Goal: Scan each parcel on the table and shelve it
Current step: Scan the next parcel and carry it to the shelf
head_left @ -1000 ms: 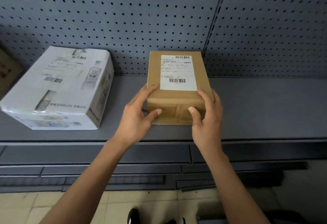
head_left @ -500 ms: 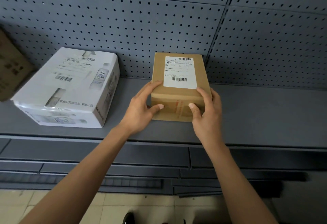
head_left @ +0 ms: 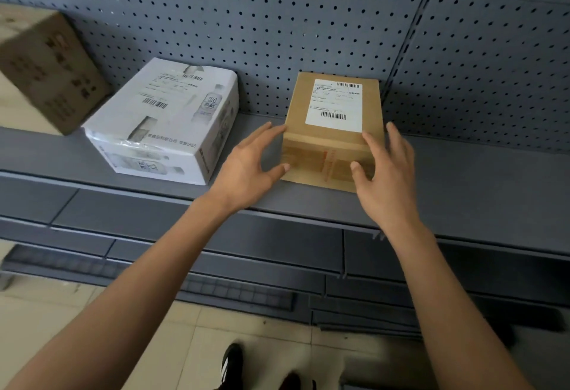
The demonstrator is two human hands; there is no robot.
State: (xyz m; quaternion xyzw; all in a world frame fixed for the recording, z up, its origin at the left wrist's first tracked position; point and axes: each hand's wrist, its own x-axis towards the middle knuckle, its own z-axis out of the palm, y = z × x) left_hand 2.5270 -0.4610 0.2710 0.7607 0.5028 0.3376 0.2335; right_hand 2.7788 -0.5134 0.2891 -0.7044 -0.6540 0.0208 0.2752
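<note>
Left hand (head_left: 246,170) spread beside the brown box (head_left: 334,130), fingers straight, thumb tip about touching the front face, gripping nothing. Right hand (head_left: 387,170) same deal on the other side: fingers loose and open, fingertips lying over the top edge near the label (head_left: 334,106), thumb by the front face, not clamped on. Looks like a let-go, or maybe a last nudge to square it up, tbh can't tell which.

Brown box sitting flat on the shelf (head_left: 462,180), back end right up against the pegboard (head_left: 277,35), label facing up so the barcodes stay readable. Probably parked there on purpose, snug to the back so it won't tip off the front lip.

Material-wise: plain kraft cardboard, matte, crisp rectangular edges, band of clear tape with reddish print across the front. White paper label, glossy-ish.

White box (head_left: 163,121) to the left, well apart, sitting crooked, wrapped in shiny crinkly film, bottle pictures printed on it, own barcode label on top. Another brown carton (head_left: 52,72) further left, blurred, dark print on the side, tilted. Shelf and pegboard both grey painted metal, pegboard dotted with small round holes. Pale tile floor (head_left: 154,328) below.
</note>
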